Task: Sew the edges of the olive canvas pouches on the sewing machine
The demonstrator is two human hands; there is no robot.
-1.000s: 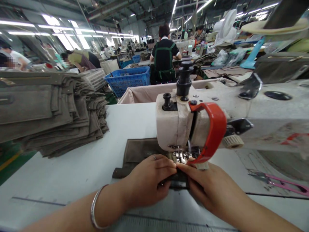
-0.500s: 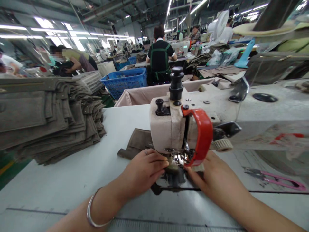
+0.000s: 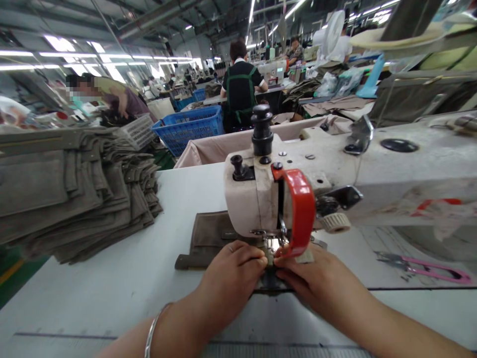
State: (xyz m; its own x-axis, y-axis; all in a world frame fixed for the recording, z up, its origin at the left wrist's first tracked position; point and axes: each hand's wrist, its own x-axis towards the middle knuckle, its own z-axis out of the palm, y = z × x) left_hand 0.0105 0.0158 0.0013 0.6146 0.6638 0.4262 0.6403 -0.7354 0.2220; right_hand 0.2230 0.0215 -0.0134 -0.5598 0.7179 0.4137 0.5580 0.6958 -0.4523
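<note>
1. At your far left, a thick stack of grey-brown fabric pieces (image 3: 78, 184) lies at the edge of the white table (image 3: 182, 194), its ends fanned unevenly.
2. Beyond that stack, a co-worker (image 3: 128, 99) bends forward, near a pale slatted crate (image 3: 137, 132).
3. You wear a silver bangle (image 3: 152, 330) on your left wrist; further off, in the background, is a blue basket (image 3: 192, 127).
4. Your dark brown cloth piece (image 3: 208, 233) lies on the table left of the machine head, a small label on it; its right part runs out of sight behind your hand and the machine.
5. Your left hand (image 3: 233, 271) rests over the cloth's near right side, fingers bent and drawn together, tips just beside the presser foot (image 3: 271, 244). You cannot tell whether they pinch or only press.
6. The white sewing machine (image 3: 242, 199) stands over the work, a red guard (image 3: 303, 214) curving down its front.
7. Your right hand (image 3: 316, 276) reaches in below that guard, index finger and thumb toward the foot; their grip cannot be told.
8. Further right, pink-handled snips (image 3: 432, 271) lie on the table.
</note>
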